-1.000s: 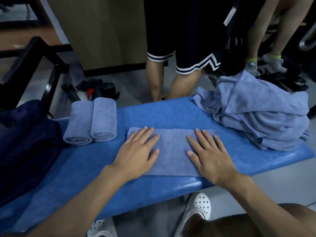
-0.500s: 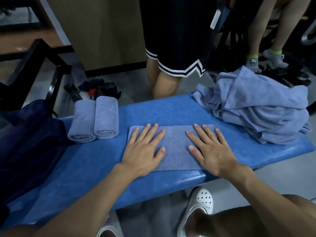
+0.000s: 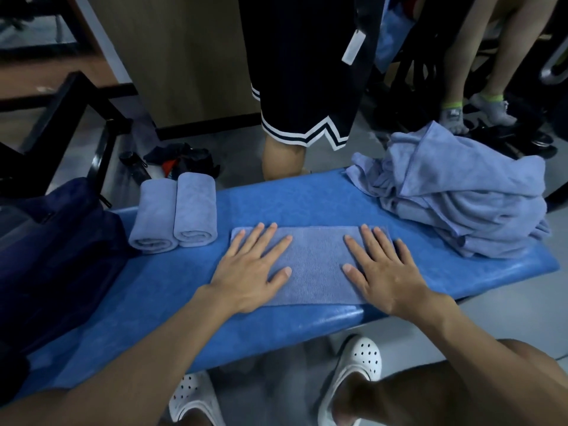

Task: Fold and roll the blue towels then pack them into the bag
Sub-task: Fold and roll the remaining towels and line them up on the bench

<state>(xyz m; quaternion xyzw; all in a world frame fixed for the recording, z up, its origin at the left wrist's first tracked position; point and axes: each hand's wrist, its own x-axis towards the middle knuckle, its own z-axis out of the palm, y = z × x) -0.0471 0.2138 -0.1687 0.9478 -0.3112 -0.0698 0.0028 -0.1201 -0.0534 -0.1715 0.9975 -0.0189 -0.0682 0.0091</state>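
A dark bag (image 3: 55, 241) sits at the bench's (image 3: 307, 204) left end, two rolled towels (image 3: 175, 219) beside it. Left hand (image 3: 249, 272) and right hand (image 3: 384, 272) press flat, fingers spread, on a folded towel (image 3: 316, 262). An unfolded pile (image 3: 461, 198) lies right.

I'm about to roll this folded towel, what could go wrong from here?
The towel under your flat left hand and right hand lies close to the near edge of the bench, so it may slip off while rolling. The loose pile at its right end looks heaped and could slide to the floor. The two rolls are unsecured and might unroll if bumped.
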